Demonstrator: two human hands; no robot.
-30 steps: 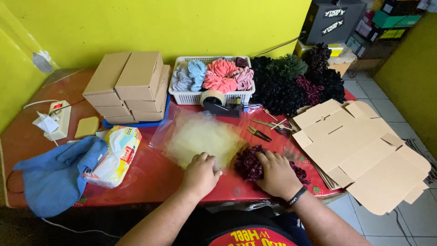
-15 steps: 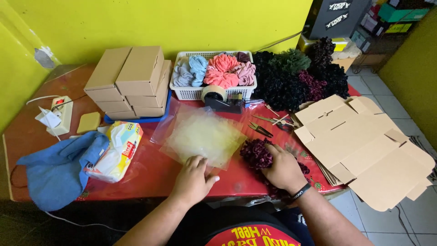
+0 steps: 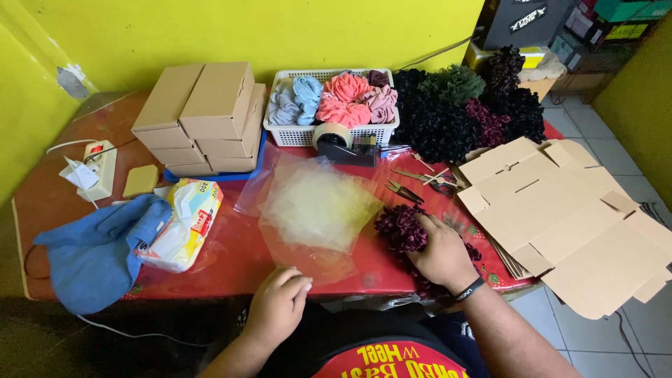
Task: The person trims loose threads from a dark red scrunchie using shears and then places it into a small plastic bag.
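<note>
Right hand (image 3: pixel 442 253) lies palm down on the red table (image 3: pixel 231 252), fingers curled over a maroon scrunchie (image 3: pixel 400 227), gripping it at the table's near edge. More maroon scrunchies peek out under and behind the wrist; black wristband on that arm.

Left hand (image 3: pixel 278 302) sits at the near table edge, loosely curled, holding nothing, fingertips just touching the lower edge of the clear bags (image 3: pixel 315 203). The bags form a flat stack in the table's middle, just left of the scrunchie.

Behind the bags: tape dispenser (image 3: pixel 339 143) with a tan roll, touching the front of a white basket (image 3: pixel 283 133) that holds grey-blue, coral and pink scrunchies. Right of the basket, a dark pile (image 3: pixel 455 112) of black, green and maroon scrunchies.

Scissors (image 3: pixel 420 178) and small snips lie between the pile and the right hand. Flat cartons (image 3: pixel 567 217), unfolded, cover the table's right end and overhang it, near the right hand.

Far left: folded boxes (image 3: pixel 203 115) stacked on a blue tray. A tissue pack (image 3: pixel 178 224) lies in front, touching a blue cloth (image 3: pixel 98 252) that hangs over the near edge. A power strip (image 3: pixel 101 168) and a yellow sponge (image 3: pixel 140 180) sit at the left end.
</note>
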